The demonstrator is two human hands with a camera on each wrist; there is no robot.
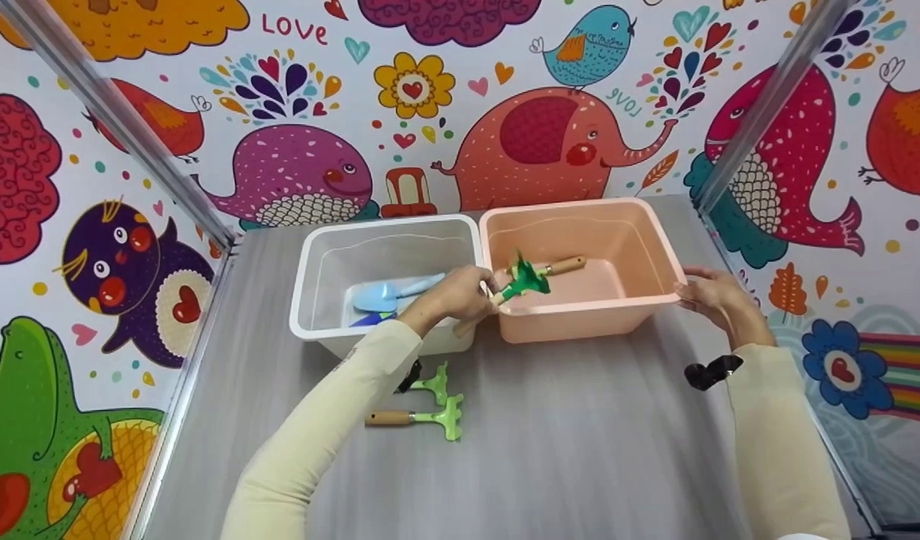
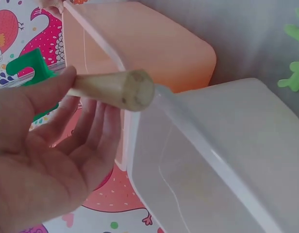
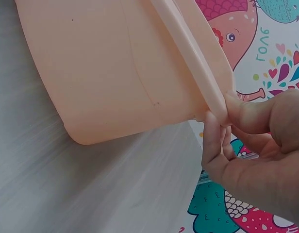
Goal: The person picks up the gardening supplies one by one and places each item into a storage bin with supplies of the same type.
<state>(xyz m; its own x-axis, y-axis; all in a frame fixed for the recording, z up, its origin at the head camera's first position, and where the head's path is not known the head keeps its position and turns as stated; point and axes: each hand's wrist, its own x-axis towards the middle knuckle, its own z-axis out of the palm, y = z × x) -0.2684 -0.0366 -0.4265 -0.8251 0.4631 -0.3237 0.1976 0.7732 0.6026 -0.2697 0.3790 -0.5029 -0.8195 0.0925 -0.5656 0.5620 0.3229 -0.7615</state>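
Grey desk (image 1: 579,420), far edge: left hand (image 1: 454,295) pinches a green rake (image 1: 525,279) (wooden handle); right hand (image 1: 718,298) grips the pink tub (image 1: 658,251) rim.

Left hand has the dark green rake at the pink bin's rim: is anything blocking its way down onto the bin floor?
Nothing visible does. The dark green rake hangs over the pink bin; only another wooden-handled tool lies further back. Right hand grips the right rim.

Left hand (image 2: 47,160) pinches a wooden handle (image 2: 115,89) above the bins' rims.
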